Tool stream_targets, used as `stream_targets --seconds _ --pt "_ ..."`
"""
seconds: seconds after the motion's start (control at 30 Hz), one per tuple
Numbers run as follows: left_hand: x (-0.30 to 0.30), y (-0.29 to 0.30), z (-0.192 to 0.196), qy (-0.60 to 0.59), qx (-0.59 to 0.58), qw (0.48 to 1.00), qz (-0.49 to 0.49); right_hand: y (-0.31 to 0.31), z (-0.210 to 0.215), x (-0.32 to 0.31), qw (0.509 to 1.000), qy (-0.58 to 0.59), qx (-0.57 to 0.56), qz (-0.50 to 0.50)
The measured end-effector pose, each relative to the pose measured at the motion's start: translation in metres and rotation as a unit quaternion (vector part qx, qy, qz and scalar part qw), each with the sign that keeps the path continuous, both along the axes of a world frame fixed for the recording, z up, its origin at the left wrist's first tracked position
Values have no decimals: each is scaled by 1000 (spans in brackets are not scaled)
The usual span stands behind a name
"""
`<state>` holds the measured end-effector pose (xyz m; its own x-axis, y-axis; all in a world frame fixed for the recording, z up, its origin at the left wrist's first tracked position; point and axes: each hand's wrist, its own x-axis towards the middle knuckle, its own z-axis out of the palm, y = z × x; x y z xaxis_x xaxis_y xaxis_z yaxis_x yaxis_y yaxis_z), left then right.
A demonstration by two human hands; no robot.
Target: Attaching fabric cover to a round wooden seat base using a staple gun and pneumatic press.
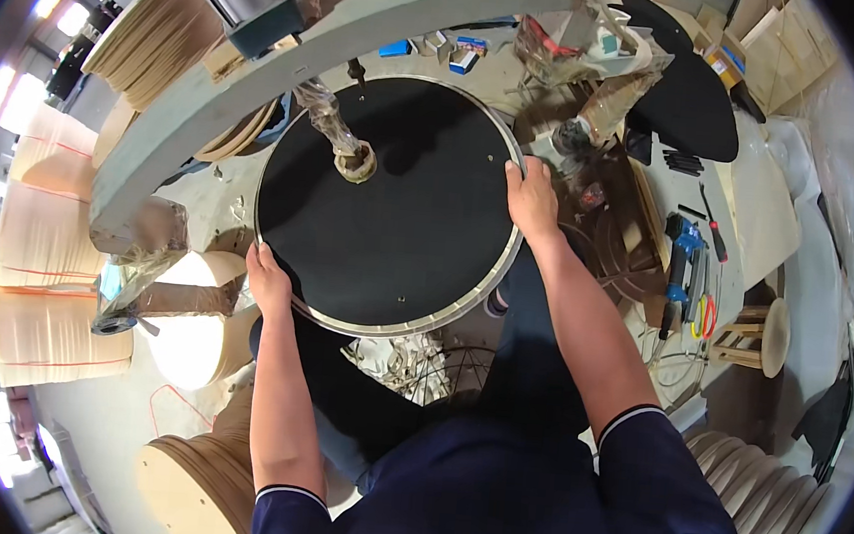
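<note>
At the scene's centre, below the curved grey machine arm (pixel 407 9): black disc (pixel 389 234) with a pale rim. Left hand (pixel 268 280) holds the near-left edge, right hand (pixel 533 197) the right edge; fingers under the rim hidden. Wrapped rod (pixel 324 116) ends in a ring over the far-left part of the black face; contact cannot be told. Risks, judged: uneven lift could tilt the disc into that ring and scuff it; loose grip could let the rim slip.
</note>
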<state>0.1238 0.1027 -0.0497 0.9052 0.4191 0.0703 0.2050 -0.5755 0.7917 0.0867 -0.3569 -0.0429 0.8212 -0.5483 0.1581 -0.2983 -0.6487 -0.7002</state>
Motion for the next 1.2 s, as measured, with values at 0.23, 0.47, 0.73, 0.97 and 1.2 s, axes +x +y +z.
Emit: stream_targets --seconds 0.23,0.47,0.73,0.97,1.2 --pt "-72 -61 69 -200 126 936 -262 -3 -1 -1 1000 8 -13 -6" --pt "-147 -85 69 -125 253 810 -514 4 3 4 1000 23 8 -2" --pt "-144 -93 47 -166 326 774 -517 -7 18 1 999 50 -17 -11" --pt "-152 -76 37 -183 338 768 -513 -23 17 -20 993 -31 106 -42" --pt "-157 -92 45 -150 353 776 -501 -161 46 -153 943 -13 -235 -235"
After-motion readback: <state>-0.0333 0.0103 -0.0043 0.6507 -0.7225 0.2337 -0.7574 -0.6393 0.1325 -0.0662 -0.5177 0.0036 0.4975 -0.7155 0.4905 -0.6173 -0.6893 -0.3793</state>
